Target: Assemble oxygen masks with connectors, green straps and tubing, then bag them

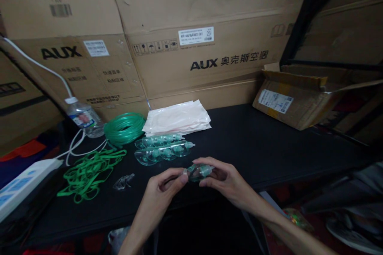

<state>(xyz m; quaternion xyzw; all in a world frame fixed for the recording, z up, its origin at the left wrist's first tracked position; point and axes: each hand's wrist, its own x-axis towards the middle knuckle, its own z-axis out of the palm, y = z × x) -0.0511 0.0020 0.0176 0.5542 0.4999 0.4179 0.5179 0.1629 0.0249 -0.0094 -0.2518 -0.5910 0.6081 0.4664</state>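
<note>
Over the front of the black table, my right hand (220, 173) grips a clear green oxygen mask (196, 174), fingers curled around its connector end. My left hand (169, 183) is closed in a pinch on a small pale piece (185, 171) at the mask's left edge; its exact kind is too small to tell. Just behind my hands, more green masks (164, 152) lie nested in two rows. To the left are small clear pieces (124, 182) in a loose pile and a tangle of green elastic straps (89, 171).
Coiled green tubing (124, 127) and white packets (178, 117) lie at the back. A water bottle (85, 117) stands near a white power strip (28, 185) and its cables. Large cartons (194, 12) wall off the back; an open cardboard box (290, 95) sits at right.
</note>
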